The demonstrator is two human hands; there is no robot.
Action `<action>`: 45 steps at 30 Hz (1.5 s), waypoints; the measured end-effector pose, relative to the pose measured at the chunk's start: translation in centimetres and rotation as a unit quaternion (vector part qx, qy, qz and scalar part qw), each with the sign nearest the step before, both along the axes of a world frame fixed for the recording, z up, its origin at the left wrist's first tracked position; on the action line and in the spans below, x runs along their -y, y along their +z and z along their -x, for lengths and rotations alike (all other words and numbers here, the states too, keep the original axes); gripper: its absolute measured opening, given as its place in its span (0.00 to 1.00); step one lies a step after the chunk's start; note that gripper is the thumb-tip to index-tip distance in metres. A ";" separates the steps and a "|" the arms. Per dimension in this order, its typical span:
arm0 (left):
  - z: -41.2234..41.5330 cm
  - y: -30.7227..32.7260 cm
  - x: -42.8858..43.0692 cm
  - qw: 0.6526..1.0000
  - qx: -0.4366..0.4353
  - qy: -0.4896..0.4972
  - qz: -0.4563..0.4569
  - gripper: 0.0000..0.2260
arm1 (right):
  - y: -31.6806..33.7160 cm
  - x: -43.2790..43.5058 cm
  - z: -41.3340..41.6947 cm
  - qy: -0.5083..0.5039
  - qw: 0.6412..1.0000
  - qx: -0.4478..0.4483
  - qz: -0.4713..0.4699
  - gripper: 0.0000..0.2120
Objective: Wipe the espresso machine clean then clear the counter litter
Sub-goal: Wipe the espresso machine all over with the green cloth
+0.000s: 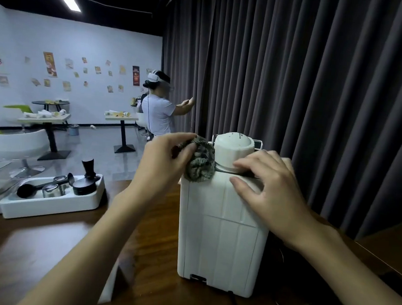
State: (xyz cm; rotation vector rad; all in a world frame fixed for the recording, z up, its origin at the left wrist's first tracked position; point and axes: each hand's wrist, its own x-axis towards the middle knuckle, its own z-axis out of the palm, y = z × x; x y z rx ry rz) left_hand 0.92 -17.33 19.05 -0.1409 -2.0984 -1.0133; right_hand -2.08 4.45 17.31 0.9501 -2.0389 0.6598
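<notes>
I am getting only one view, from a wide-angle camera riding on the person's head, and it is looking forward and down over the counter. It is sitting close in: the white espresso machine is filling the lower middle, with the left hand and right hand reaching in from the bottom edge. The lens is also taking in the grey curtain on the right and the far room on the left.

The white machine stands upright on the wooden counter, ribbed back panel facing the camera, a white dome on top. A bunched grey cloth, gripped by the left hand, presses its top-left edge beside the dome.
</notes>
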 end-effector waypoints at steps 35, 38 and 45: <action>-1.9 -0.9 -1.4 0.991 0.003 -0.081 0.107 0.11 | -1.1 -1.8 1.7 0.107 0.965 0.210 0.111 0.37; -1.8 -1.5 -2.2 0.986 -0.038 -0.064 0.150 0.12 | -1.1 -2.1 1.8 0.127 0.962 0.217 0.105 0.38; -2.4 -2.5 -3.4 0.984 -0.073 -0.070 0.148 0.17 | -1.9 -2.3 -0.1 0.101 0.992 0.076 0.015 0.33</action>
